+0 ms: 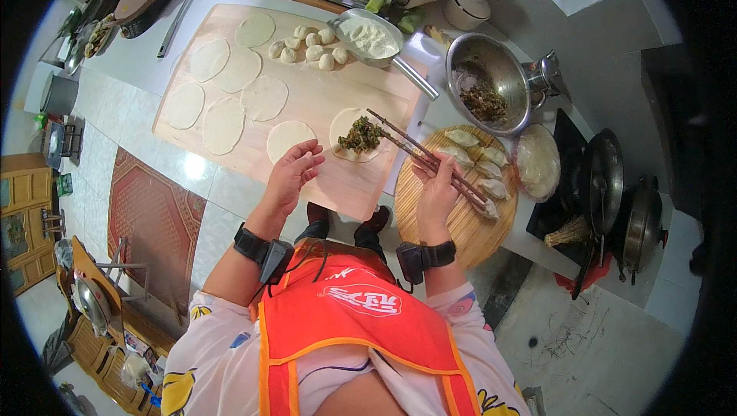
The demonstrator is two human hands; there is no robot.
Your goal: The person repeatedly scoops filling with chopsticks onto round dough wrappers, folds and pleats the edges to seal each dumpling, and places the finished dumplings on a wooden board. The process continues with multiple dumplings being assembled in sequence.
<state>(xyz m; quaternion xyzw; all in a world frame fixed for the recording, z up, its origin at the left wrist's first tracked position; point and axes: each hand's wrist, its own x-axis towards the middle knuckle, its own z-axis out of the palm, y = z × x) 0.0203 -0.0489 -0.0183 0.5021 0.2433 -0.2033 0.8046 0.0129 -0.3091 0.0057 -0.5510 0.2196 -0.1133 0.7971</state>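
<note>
My right hand (437, 189) grips a pair of dark chopsticks (404, 136), whose tips reach a heap of dark green chopped filling (358, 137). That filling lies on a round dough wrapper (344, 119) near the right edge of the wooden board (330, 187). Empty, with fingers apart and slightly curled, my left hand (294, 170) hovers at the board's near edge. Just beyond it is a plain wrapper (289, 140). Under and beside my right hand, a round slatted bamboo tray (422, 220) bears several folded dumplings (461, 137).
More flat wrappers (224, 126) and several dough balls (313, 54) lie on the board. A metal scoop of flour (368, 37) rests at its far edge. Right of it stands a steel bowl (516, 55) with filling. A wok (603, 178) sits on the stove at right.
</note>
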